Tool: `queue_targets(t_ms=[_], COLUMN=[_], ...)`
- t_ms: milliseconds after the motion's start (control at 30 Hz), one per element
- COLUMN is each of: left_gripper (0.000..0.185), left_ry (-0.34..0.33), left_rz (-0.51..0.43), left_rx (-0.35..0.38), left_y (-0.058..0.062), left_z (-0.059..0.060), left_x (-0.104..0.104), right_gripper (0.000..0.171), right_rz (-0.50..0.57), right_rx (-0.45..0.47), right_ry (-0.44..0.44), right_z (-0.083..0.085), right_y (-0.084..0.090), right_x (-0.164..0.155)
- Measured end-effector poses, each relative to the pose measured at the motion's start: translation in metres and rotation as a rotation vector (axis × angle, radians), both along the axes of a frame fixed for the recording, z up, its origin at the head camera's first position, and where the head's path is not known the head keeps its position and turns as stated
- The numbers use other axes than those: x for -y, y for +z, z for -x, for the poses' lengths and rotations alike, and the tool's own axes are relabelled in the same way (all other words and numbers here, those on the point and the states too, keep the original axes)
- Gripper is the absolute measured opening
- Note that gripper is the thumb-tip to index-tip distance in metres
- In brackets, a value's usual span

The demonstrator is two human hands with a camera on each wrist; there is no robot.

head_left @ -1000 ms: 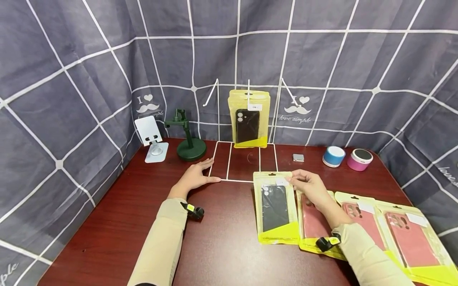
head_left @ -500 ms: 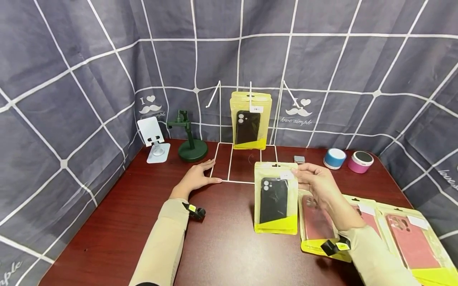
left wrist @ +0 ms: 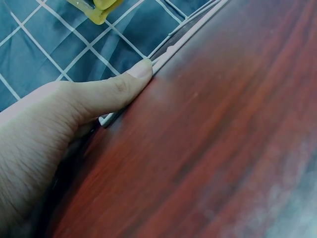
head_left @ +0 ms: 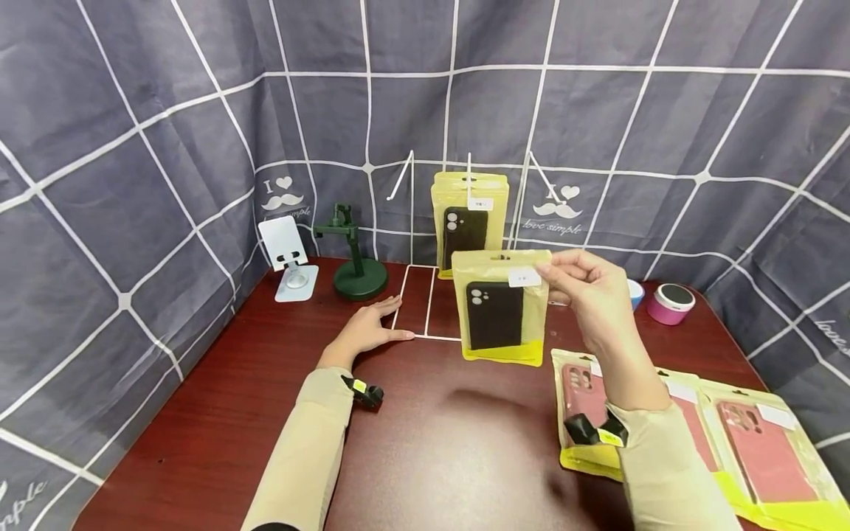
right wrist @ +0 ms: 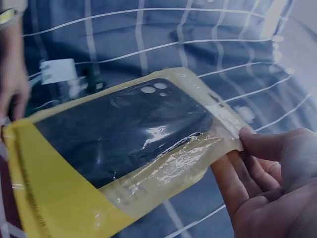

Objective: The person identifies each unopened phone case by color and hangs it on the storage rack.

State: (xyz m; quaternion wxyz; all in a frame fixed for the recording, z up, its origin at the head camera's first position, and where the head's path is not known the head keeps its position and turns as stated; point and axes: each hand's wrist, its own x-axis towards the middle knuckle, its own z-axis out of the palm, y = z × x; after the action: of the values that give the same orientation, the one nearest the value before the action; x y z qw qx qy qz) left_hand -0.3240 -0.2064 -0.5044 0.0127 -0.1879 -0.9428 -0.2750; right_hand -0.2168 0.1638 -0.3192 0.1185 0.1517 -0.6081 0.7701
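My right hand (head_left: pixel 591 295) pinches the upper right corner of a yellow packet with a black phone case (head_left: pixel 494 316), held upright above the table. In the right wrist view the thumb lies on the front of the packaged phone case (right wrist: pixel 129 129), fingers behind it. My left hand (head_left: pixel 365 332) rests at the left front corner of a white wire rack (head_left: pixel 428 302), thumb and fingers spread along its base. The left wrist view has the thumb (left wrist: pixel 114 91) on the rack's base wire. Another packaged black phone case (head_left: pixel 463 232) hangs from the rack's middle prong, partly covered by the held one.
Several packaged red phone cases (head_left: pixel 766 450) lie at the right. Behind them stand a pink round speaker (head_left: pixel 669 306) and a blue one (head_left: pixel 635 293), mostly hidden. A white phone stand (head_left: pixel 284 247) and a dark green stand (head_left: pixel 358 279) are at the back left.
My right hand has lifted the packaged black phone case off the red ones and moved it up and toward the rack. The left hand stays at the rack's base.
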Motion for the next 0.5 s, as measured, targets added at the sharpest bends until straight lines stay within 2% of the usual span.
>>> queue_targets(t_ms=[100,233,367,500], left_gripper=[0.106,0.105,0.105,0.105], left_ry=[-0.004,-0.011,-0.004,0.0], left_rz=[0.001,-0.011,-0.003,-0.001], left_rx=[0.009,0.007,0.004,0.014], left_y=[-0.003,-0.004,0.0,0.003], left_z=[-0.001,-0.002,-0.001,0.001], left_x=[-0.001,-0.001,0.0,-0.001], right_gripper=[0.01,0.012,0.009,0.011], right_rz=[-0.016,-0.017,-0.031,-0.054], right_rx=[-0.049,-0.096,-0.141,-0.164], right_ry=[-0.055,-0.073,-0.105,-0.185], right_z=[0.003,0.008,0.017,0.025], right_y=[0.012,0.024,0.03,0.033], right_x=[0.014,0.033,0.054,0.066])
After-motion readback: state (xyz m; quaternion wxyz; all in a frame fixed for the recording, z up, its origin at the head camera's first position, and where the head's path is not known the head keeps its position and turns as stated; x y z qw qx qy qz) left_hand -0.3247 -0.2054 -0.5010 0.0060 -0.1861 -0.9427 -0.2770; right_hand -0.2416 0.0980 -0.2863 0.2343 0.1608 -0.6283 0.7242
